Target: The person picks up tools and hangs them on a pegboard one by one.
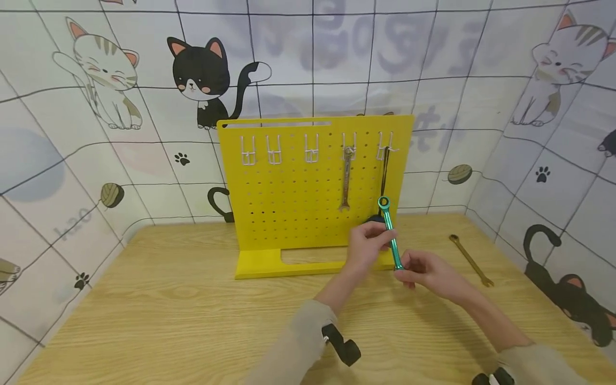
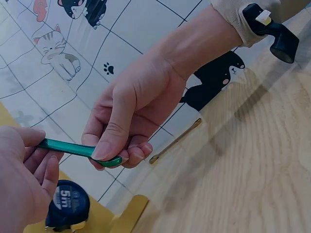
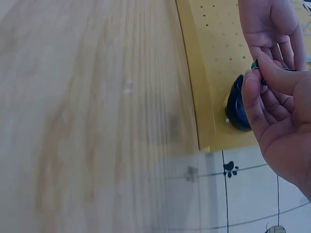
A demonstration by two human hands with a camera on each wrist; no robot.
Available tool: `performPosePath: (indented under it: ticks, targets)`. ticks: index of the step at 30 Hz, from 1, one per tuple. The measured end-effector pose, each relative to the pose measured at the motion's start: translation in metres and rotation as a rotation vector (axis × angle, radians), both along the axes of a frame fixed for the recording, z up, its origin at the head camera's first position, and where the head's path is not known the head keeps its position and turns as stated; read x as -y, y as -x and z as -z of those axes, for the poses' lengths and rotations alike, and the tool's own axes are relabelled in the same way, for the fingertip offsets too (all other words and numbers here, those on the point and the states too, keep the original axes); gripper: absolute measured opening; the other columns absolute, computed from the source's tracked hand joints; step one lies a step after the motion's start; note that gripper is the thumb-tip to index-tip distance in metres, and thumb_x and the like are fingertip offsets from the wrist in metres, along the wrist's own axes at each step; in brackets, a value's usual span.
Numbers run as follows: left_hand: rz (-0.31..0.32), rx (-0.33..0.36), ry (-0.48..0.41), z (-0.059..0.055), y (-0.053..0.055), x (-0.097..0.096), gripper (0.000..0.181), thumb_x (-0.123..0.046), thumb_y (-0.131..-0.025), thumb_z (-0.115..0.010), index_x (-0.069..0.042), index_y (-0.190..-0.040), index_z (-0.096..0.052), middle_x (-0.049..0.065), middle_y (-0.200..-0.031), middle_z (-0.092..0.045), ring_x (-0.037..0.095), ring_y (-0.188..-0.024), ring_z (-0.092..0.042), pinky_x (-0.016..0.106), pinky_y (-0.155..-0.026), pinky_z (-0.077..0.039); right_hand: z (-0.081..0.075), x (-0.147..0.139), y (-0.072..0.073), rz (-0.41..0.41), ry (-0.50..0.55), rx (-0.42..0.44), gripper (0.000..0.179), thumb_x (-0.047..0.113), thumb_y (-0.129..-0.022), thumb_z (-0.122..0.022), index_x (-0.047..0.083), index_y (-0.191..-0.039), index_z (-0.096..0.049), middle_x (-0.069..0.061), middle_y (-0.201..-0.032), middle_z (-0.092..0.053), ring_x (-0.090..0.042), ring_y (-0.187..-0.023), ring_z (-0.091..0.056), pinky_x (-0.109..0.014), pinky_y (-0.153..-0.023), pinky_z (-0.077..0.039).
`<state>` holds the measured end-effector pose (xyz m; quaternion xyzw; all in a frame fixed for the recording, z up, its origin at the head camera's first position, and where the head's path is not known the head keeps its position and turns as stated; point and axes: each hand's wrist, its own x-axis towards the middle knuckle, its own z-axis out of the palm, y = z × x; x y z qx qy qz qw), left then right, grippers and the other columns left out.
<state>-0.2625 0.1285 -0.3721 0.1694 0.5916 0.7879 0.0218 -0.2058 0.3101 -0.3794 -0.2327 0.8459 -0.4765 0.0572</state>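
A shiny green combination wrench (image 1: 395, 253) is held in both hands in front of the pegboard's right side, ring end up. My left hand (image 1: 364, 247) pinches its shaft around the middle. My right hand (image 1: 435, 275) pinches the lower end between thumb and fingers, as the left wrist view also shows. Behind the hands a dark tape measure (image 2: 70, 204) marked 5m hangs by a black strap (image 1: 384, 174) from the rightmost hook. One hook to the left, a silver wrench (image 1: 346, 179) hangs straight down. In the right wrist view the hands hide most of the green wrench.
The yellow pegboard (image 1: 289, 214) stands on the wooden table (image 1: 192, 321), with bare white hooks (image 1: 274, 152) on its left half. A brass-coloured wrench (image 1: 471, 261) lies on the table at right. A cat-patterned sheet (image 1: 144, 182) covers the walls behind and beside.
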Motion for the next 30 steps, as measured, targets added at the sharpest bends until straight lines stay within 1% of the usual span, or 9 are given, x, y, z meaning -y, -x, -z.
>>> performPosePath:
  ticks: [4, 10, 15, 18, 20, 22, 24, 27, 30]
  targets:
    - [0.001, -0.003, -0.008, -0.006, 0.005, 0.013, 0.014, -0.010, -0.090, -0.077, 0.002, -0.096, -0.075, -0.001, -0.083, -0.071, 0.013, -0.068, -0.064, 0.043, -0.080, -0.060, -0.003, 0.014, 0.005, 0.033, 0.006, -0.012, 0.020, 0.017, -0.099, -0.067, 0.002, -0.090, -0.056, -0.008, -0.074, -0.060, -0.024, -0.066, -0.060, -0.036, -0.063, -0.052]
    - [-0.037, -0.036, 0.006, -0.013, 0.012, 0.032, 0.016, -0.013, -0.089, -0.079, 0.001, -0.096, -0.076, -0.002, -0.081, -0.071, 0.013, -0.067, -0.063, 0.044, -0.076, -0.060, -0.009, 0.035, 0.013, 0.053, 0.039, -0.003, 0.022, 0.019, -0.098, -0.069, 0.002, -0.092, -0.057, -0.010, -0.075, -0.061, -0.034, -0.069, -0.059, -0.035, -0.064, -0.051]
    - [-0.062, -0.055, 0.003, -0.022, 0.016, 0.048, 0.017, -0.013, -0.089, -0.079, 0.002, -0.095, -0.075, -0.002, -0.081, -0.070, 0.015, -0.068, -0.063, 0.037, -0.072, -0.059, -0.013, 0.052, 0.021, 0.061, 0.053, -0.013, 0.022, 0.019, -0.098, -0.069, 0.002, -0.093, -0.056, -0.010, -0.076, -0.060, -0.037, -0.072, -0.059, -0.034, -0.064, -0.050]
    - [-0.076, -0.071, 0.006, -0.028, 0.018, 0.058, 0.018, -0.013, -0.089, -0.079, 0.003, -0.097, -0.074, -0.002, -0.082, -0.071, 0.015, -0.070, -0.063, 0.041, -0.076, -0.059, -0.017, 0.062, 0.026, 0.075, 0.056, -0.030, 0.022, 0.019, -0.097, -0.070, 0.003, -0.094, -0.056, -0.010, -0.075, -0.061, -0.038, -0.071, -0.059, -0.032, -0.061, -0.049]
    - [-0.091, -0.083, 0.011, -0.031, 0.020, 0.067, 0.019, -0.014, -0.090, -0.078, 0.002, -0.098, -0.074, -0.002, -0.084, -0.072, 0.014, -0.071, -0.064, 0.045, -0.080, -0.059, -0.020, 0.072, 0.030, 0.067, 0.071, -0.045, 0.020, 0.018, -0.097, -0.071, 0.003, -0.093, -0.057, -0.013, -0.076, -0.061, -0.035, -0.070, -0.059, -0.032, -0.058, -0.048]
    - [-0.109, -0.095, 0.005, -0.035, 0.023, 0.076, 0.019, -0.015, -0.090, -0.079, 0.001, -0.098, -0.074, -0.002, -0.084, -0.072, 0.014, -0.071, -0.063, 0.043, -0.080, -0.059, -0.025, 0.081, 0.035, 0.059, 0.073, -0.063, 0.020, 0.018, -0.097, -0.071, 0.004, -0.092, -0.057, -0.017, -0.077, -0.062, -0.030, -0.068, -0.059, -0.032, -0.056, -0.047]
    - [-0.123, -0.112, -0.003, -0.039, 0.025, 0.085, 0.018, -0.015, -0.090, -0.078, 0.000, -0.098, -0.074, -0.002, -0.084, -0.072, 0.015, -0.071, -0.063, 0.036, -0.077, -0.059, -0.029, 0.089, 0.039, 0.050, 0.078, -0.075, 0.020, 0.019, -0.097, -0.071, 0.005, -0.091, -0.058, -0.021, -0.079, -0.062, -0.026, -0.068, -0.059, -0.032, -0.057, -0.048]
    - [-0.139, -0.134, -0.014, -0.044, 0.027, 0.095, 0.016, -0.015, -0.090, -0.078, -0.001, -0.097, -0.074, -0.003, -0.083, -0.072, 0.019, -0.072, -0.061, 0.027, -0.071, -0.055, -0.035, 0.100, 0.044, 0.040, 0.087, -0.093, 0.021, 0.019, -0.097, -0.071, 0.004, -0.091, -0.058, -0.020, -0.079, -0.063, -0.025, -0.068, -0.060, -0.032, -0.060, -0.051]
    - [-0.153, -0.155, -0.013, -0.051, 0.028, 0.104, 0.016, -0.015, -0.091, -0.078, -0.001, -0.098, -0.074, -0.003, -0.084, -0.072, 0.019, -0.072, -0.061, 0.025, -0.070, -0.054, -0.040, 0.111, 0.048, 0.041, 0.102, -0.105, 0.019, 0.017, -0.097, -0.071, 0.003, -0.092, -0.058, -0.018, -0.077, -0.063, -0.025, -0.067, -0.059, -0.031, -0.062, -0.052]
